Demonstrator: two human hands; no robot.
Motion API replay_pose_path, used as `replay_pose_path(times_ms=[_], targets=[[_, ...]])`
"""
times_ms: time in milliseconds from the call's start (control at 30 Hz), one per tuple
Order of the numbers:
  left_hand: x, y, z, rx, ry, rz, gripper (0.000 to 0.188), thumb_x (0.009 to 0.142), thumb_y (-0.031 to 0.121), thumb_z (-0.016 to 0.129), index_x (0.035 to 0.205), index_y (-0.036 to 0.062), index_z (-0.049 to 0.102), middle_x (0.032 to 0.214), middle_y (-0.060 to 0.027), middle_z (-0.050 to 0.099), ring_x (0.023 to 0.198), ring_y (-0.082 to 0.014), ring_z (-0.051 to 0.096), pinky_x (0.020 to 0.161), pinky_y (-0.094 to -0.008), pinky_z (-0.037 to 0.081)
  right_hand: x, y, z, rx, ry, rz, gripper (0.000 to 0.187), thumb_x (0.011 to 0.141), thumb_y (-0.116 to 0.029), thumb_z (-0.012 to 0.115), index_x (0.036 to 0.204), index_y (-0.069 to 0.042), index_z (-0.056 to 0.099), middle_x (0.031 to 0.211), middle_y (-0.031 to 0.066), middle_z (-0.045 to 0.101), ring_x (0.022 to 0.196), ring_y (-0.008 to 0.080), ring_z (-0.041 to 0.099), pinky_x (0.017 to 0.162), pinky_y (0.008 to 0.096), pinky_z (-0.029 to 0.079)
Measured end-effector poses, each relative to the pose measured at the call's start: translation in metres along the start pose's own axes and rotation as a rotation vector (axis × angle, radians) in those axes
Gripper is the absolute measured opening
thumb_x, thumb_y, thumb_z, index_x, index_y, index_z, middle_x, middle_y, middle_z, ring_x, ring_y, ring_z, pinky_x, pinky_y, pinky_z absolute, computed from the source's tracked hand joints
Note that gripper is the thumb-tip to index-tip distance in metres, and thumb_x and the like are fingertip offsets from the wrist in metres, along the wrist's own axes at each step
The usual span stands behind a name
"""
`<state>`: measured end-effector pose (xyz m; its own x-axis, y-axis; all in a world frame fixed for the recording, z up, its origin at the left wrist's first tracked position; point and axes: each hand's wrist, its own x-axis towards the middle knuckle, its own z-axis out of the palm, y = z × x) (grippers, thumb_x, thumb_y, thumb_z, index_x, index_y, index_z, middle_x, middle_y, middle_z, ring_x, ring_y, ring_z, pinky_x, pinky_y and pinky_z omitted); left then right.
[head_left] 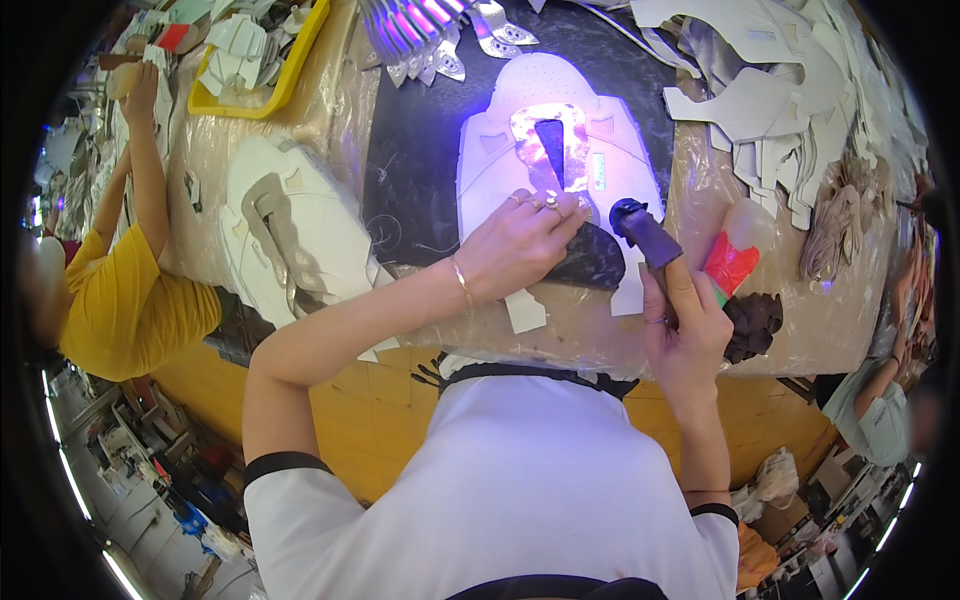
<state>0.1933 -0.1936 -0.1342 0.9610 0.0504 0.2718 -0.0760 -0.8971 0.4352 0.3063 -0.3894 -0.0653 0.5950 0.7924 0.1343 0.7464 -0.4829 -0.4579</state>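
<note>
A white shoe upper (627,140) lies flat on a black mat (410,150), under bright purple light. Shiny silver trim (522,122) frames its narrow throat opening. My left hand (525,245) reaches over it with fingers pinched at the lower end of that trim; what is between the fingertips is hidden. To the right, my right hand (685,315) holds up a dark brown strip-like piece (655,240) with a black rounded end, beside the upper's edge. A second white shoe upper (290,180) with a grey-beige throat strip lies on the left.
A yellow tray (285,90) of white pieces stands at the back left. White cut pieces (790,110) pile up at the back right. Near my right hand are a red object (731,262) and dark brown scraps (755,325). A co-worker in a yellow shirt (135,305) works at left.
</note>
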Motion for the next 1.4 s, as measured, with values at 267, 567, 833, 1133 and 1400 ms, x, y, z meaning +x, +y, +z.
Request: replay_pose_path(times_ms=[267, 567, 833, 1133, 1400], targets=[[-0.003, 0.005, 0.002, 0.125, 0.017, 0.021, 0.057, 0.075, 0.012, 0.071, 0.129, 0.001, 0.057, 0.11, -0.0119, 0.056, 0.094, -0.027, 0.061, 0.081, -0.0392, 0.049, 0.021, 0.006, 0.009, 0.189, 0.119, -0.031, 0.04, 0.089, -0.016, 0.07, 0.129, -0.016, 0.065, 0.066, 0.0087, 0.054, 0.052, 0.0241, 0.056, 0.049, 0.0373, 0.045], [-0.006, 0.014, -0.001, 0.257, -0.053, -0.027, 0.058, 0.078, 0.016, 0.069, 0.133, 0.0055, 0.055, 0.11, -0.0121, 0.053, 0.099, -0.0281, 0.06, 0.084, -0.04, 0.049, 0.057, 0.014, 0.003, -0.027, -0.041, -0.218, 0.041, 0.09, -0.016, 0.068, 0.13, -0.019, 0.063, 0.07, 0.0071, 0.057, 0.054, 0.0239, 0.057, 0.051, 0.0366, 0.045], [-0.005, 0.013, -0.003, 0.208, -0.038, -0.072, 0.056, 0.078, 0.015, 0.069, 0.132, 0.0083, 0.056, 0.104, -0.0096, 0.054, 0.095, -0.0259, 0.06, 0.082, -0.0399, 0.048, 0.071, 0.019, -0.001, 0.011, -0.078, -0.244, 0.044, 0.09, -0.017, 0.067, 0.133, -0.023, 0.061, 0.072, 0.0085, 0.059, 0.056, 0.0265, 0.059, 0.05, 0.0386, 0.046], [-0.006, 0.016, 0.001, 0.188, -0.007, -0.108, 0.055, 0.075, 0.014, 0.07, 0.129, 0.0102, 0.059, 0.109, -0.01, 0.055, 0.102, -0.0262, 0.059, 0.089, -0.0414, 0.045, 0.081, 0.02, 0.003, -0.017, -0.118, -0.243, 0.044, 0.089, -0.015, 0.068, 0.132, -0.02, 0.061, 0.076, 0.011, 0.062, 0.058, 0.029, 0.06, 0.053, 0.0401, 0.048], [-0.009, 0.027, 0.002, 0.159, 0.072, -0.221, 0.052, 0.072, 0.012, 0.071, 0.124, 0.0139, 0.064, 0.124, -0.0076, 0.054, 0.116, -0.0246, 0.051, 0.101, -0.0428, 0.038, 0.088, 0.021, 0.001, 0.144, -0.158, -0.175, 0.036, 0.092, -0.018, 0.065, 0.128, -0.017, 0.063, 0.077, 0.0125, 0.064, 0.059, 0.03, 0.063, 0.054, 0.0393, 0.048]])
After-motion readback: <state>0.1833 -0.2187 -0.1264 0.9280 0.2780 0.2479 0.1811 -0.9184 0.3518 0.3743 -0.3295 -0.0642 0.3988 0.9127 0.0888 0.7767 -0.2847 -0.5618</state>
